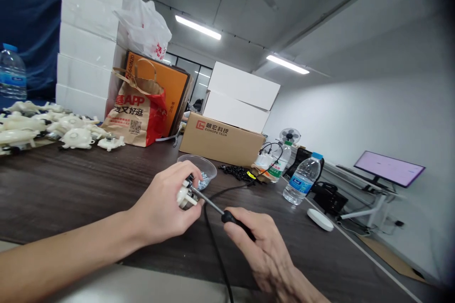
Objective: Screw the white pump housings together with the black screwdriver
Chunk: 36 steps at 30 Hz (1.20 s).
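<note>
My left hand (168,201) is wrapped around a cream-coloured plastic part (184,197) with a small black piece on it; the palm and fingers hide much of it. In my right hand (254,239) is a screwdriver (212,204), gripped by its black handle. The metal shaft points up and left, and its tip meets the part near the black piece. Just behind my left fingers stands a clear plastic bowl (209,170) with small shiny metal pieces in it, too small to make out.
Several similar cream plastic parts (76,137) lie piled at the left. Behind stand a paper bag (137,113) and a cardboard box (222,139). Small black pieces (234,172), a water bottle (302,180) and a white round lid (320,219) are to the right. A black cable (213,241) crosses the table (88,184).
</note>
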Each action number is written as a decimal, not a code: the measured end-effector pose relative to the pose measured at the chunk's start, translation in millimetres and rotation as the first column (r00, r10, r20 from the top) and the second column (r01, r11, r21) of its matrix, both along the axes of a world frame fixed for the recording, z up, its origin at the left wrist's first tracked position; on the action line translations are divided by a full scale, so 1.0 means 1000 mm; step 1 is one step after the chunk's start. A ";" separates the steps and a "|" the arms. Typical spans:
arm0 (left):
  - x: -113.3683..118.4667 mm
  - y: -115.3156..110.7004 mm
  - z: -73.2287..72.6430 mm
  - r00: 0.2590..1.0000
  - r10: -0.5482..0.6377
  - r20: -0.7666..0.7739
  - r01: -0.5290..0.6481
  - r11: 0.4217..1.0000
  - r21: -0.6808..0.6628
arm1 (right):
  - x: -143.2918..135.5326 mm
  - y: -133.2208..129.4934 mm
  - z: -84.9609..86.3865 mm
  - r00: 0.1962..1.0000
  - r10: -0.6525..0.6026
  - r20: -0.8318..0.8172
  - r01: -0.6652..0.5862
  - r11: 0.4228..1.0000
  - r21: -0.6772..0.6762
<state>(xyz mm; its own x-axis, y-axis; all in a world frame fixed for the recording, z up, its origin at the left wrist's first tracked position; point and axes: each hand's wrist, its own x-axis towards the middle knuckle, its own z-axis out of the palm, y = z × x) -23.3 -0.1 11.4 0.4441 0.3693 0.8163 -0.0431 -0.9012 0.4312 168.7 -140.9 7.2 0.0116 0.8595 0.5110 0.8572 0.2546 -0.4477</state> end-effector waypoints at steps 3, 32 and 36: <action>-0.001 0.001 0.001 1.000 0.007 0.013 -0.008 0.999 0.046 | -0.002 0.003 0.007 0.887 0.043 -0.460 -0.221 0.914 -0.340; 0.006 -0.008 0.012 0.987 -0.154 0.040 0.155 0.866 -0.476 | -0.012 0.003 0.009 0.933 -0.124 0.339 0.011 0.948 0.317; 0.002 -0.012 0.011 0.995 -0.101 0.001 0.097 0.949 -0.300 | -0.004 0.000 0.005 0.788 -0.191 0.585 -0.086 0.907 0.411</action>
<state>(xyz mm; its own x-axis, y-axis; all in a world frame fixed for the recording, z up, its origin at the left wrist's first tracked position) -21.5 -12.3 22.2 0.5017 0.5490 0.6684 -0.1171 -0.7225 0.6814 164.9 -141.1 11.8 -0.3758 0.5865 0.7175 0.9267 0.2350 0.2933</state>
